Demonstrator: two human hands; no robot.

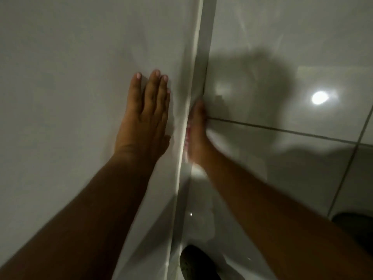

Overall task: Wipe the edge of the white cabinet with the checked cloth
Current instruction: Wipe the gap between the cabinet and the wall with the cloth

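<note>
Glossy white floor tiles [282,47] with dark grout lines, a lamp's glare and the person's shadow fill the right of the head view, while the broad face of the white cabinet [70,77] takes up the left. Between them runs the cabinet's edge [198,57], a pale vertical strip from the top of the frame down to the bottom. The left hand [144,116] lies flat on the cabinet face just beside that edge, fingers [154,81] straight and close together, holding nothing, apparently as a brace. The right hand [196,132], blurred with motion, presses against the edge from the tile side; a sliver of red-and-white checked cloth [187,132] shows between the palm and the strip, most of it hidden behind the hand. How the right fingers are closed on the cloth cannot be told. Wiping appears to be in hand about midway along the visible edge. No dirt or wet streak is clear enough to show which part is done, so how much of the edge is left cannot be judged. Two dark rounded shapes at the bottom of the frame are unidentifiable.
</note>
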